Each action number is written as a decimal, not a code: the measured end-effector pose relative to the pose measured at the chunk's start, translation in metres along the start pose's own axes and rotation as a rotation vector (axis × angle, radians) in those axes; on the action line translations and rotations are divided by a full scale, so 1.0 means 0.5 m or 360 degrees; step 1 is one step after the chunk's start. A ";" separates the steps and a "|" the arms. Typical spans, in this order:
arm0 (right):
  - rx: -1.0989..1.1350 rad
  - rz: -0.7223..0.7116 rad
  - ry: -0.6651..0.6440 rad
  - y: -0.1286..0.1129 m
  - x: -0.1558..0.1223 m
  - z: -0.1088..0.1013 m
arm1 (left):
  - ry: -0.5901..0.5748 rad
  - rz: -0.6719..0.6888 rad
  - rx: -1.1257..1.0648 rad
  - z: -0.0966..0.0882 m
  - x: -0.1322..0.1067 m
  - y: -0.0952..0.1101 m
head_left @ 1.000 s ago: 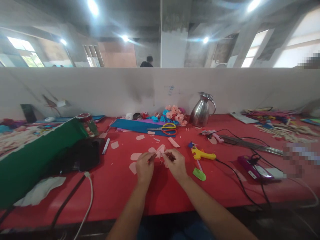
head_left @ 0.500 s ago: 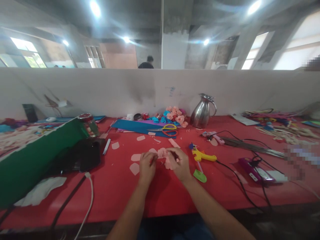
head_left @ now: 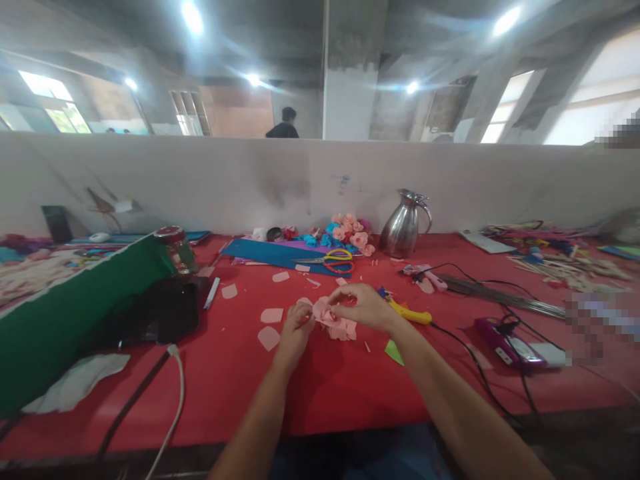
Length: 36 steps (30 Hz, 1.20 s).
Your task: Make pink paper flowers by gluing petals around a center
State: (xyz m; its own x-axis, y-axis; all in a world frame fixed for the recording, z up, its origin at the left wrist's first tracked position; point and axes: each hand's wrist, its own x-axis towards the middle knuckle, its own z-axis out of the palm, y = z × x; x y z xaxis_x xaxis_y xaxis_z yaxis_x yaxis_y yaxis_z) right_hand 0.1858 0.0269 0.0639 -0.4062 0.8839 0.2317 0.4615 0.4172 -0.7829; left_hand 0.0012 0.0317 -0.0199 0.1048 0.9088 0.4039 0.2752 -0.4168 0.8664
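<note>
Both of my hands meet over the red table [head_left: 320, 387] on a pink paper flower [head_left: 336, 323]. My left hand [head_left: 295, 330] pinches the flower's left side with closed fingers. From above and to the right, my right hand [head_left: 363, 305] has its fingers curled over the flower's top. Loose pink petal cut-outs [head_left: 271, 316] lie just left of my hands. A yellow glue gun [head_left: 407, 312] lies right behind my right wrist, partly hidden by it.
Yellow-handled scissors [head_left: 333, 258] rest on a blue sheet [head_left: 273, 252] further back, beside finished paper flowers [head_left: 350, 232] and a steel jug [head_left: 404, 223]. A green roll [head_left: 65, 313] lies at left, with a black bag [head_left: 165, 310] beside it. Cables and a purple device [head_left: 505, 333] lie at right.
My right hand has lifted and turned over the flower, which now shows more spread petals. My left hand has shifted slightly up.
</note>
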 end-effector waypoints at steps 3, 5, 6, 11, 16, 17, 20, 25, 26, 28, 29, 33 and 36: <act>0.0034 0.0042 -0.0120 0.000 0.007 -0.003 | -0.0038 -0.0013 -0.0022 -0.001 -0.001 0.004; 0.0037 0.0072 -0.0174 -0.004 0.011 -0.006 | -0.0036 -0.0023 -0.0023 -0.001 -0.001 0.006; 0.0029 0.0081 -0.0190 -0.007 0.012 -0.007 | -0.0035 -0.0029 -0.0029 -0.001 -0.001 0.006; -0.0035 0.0041 -0.0200 -0.012 0.012 -0.014 | -0.0084 -0.0098 -0.0219 0.000 -0.001 0.007; 0.0349 0.0086 -0.0249 -0.003 0.006 -0.011 | -0.0176 -0.0224 -0.0691 -0.001 -0.003 0.007; 0.0463 0.0116 -0.0269 -0.001 0.004 -0.009 | -0.0204 -0.0250 -0.0804 -0.002 -0.004 0.008; 0.0758 0.0196 -0.0307 0.002 -0.003 0.003 | -0.0349 -0.0349 -0.1122 -0.003 -0.010 0.015; 0.1254 0.0283 -0.0255 0.000 -0.010 0.038 | -0.0518 -0.0492 -0.1393 0.001 -0.016 0.017; 0.1349 0.0309 -0.0254 -0.001 -0.010 0.047 | -0.0494 -0.0504 -0.1406 0.002 -0.015 0.014; 0.1483 0.0353 -0.0238 -0.002 -0.011 0.063 | -0.0427 -0.0503 -0.1425 0.003 -0.014 0.007; 0.1515 0.0359 -0.0200 -0.004 -0.011 0.070 | -0.0400 -0.0491 -0.1433 0.003 -0.013 0.004; 0.1373 0.0307 0.0080 -0.015 -0.017 0.080 | -0.0340 -0.0401 -0.1332 0.000 -0.012 0.000; 0.1138 0.0300 0.0191 -0.026 -0.025 0.074 | -0.0269 -0.0301 -0.1139 -0.002 -0.011 0.007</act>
State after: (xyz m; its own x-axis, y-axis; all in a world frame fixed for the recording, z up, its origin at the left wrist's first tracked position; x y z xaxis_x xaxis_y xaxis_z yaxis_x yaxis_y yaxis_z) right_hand 0.1556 0.0026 0.0495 -0.2630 0.9610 0.0857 -0.1274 0.0535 -0.9904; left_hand 0.0007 0.0252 -0.0186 0.2786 0.9327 0.2291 -0.3780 -0.1128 0.9189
